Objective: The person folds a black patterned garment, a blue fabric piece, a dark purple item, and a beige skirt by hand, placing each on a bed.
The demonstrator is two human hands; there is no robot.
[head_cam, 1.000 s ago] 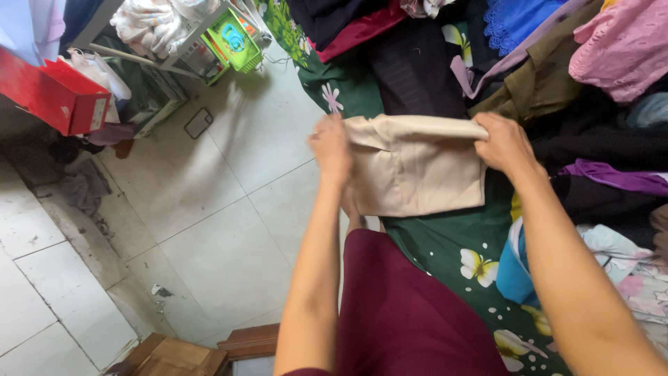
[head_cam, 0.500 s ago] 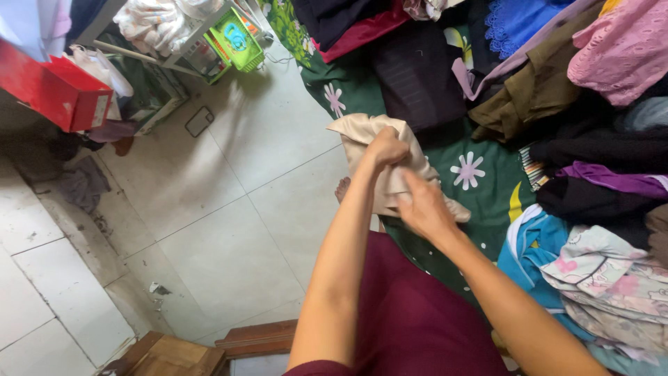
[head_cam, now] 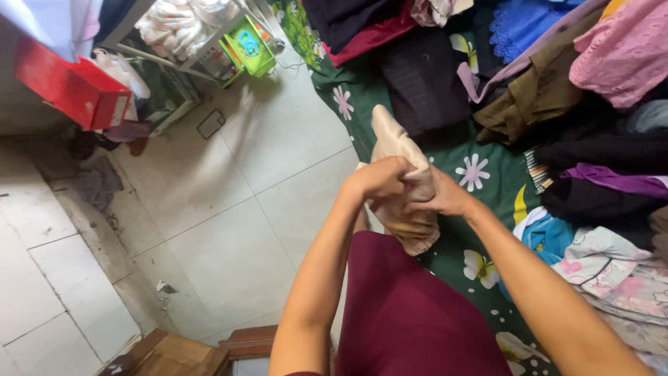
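Over the flowered green sheet (head_cam: 362, 90) beside pale floor tiles (head_cam: 229, 209), both hands (head_cam: 410, 188) apparently clutch a bunched beige garment (head_cam: 400, 150)

Soft, even daylight fills the view; the pale tiled floor (head_cam: 229, 209) is bright with faint shadows. Edges bend slightly, and the hands look a little blurred.

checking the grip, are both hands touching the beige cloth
Touching: the head view shows the left hand and right hand both closed around the beige cloth.
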